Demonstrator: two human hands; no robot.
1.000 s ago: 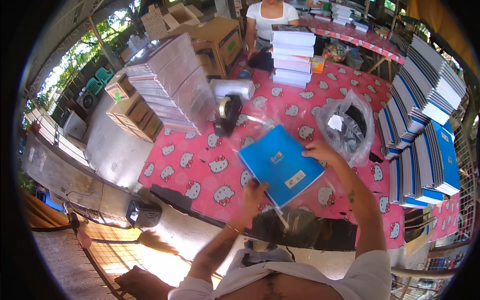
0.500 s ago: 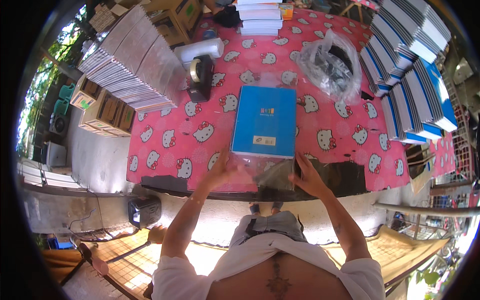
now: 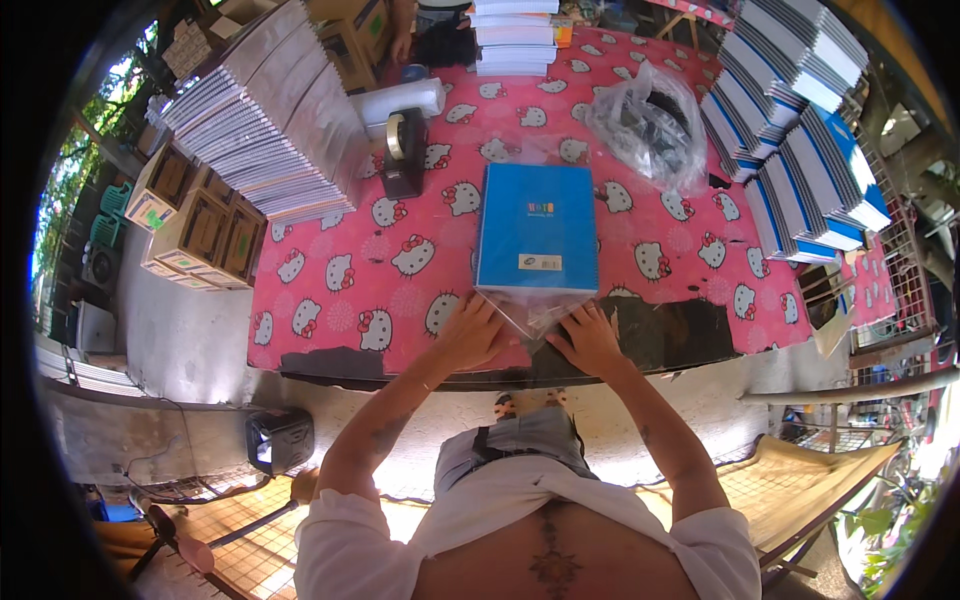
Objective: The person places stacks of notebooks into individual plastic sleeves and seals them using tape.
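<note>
A blue spiral notebook [image 3: 538, 225] lies flat in a clear plastic sleeve, its wire binding along the right side. Below the notebook's near edge, the sleeve's loose plastic end [image 3: 530, 312] is drawn into a wrinkled, pointed flap. My left hand [image 3: 474, 332] rests at the left side of this flap, fingers stretched over the plastic. At its right side lies my right hand [image 3: 588, 338], fingers laid out and thumb apart, touching the plastic. Both hands are open. The undersides of the fingers are hidden.
A tape dispenser [image 3: 403, 155] and a plastic roll [image 3: 410, 103] stand beside a tall notebook stack [image 3: 270, 110] at left. Crumpled clear plastic [image 3: 650, 130] lies at far right. Blue-covered notebook stacks [image 3: 810, 190] line the right edge. White-paged books [image 3: 515, 40] stand at the back.
Both hands have come closer together over the sleeve's near end. That plastic, spread wide before, is now gathered into a narrower pointed flap. At the far side, more of another person has come into view.
</note>
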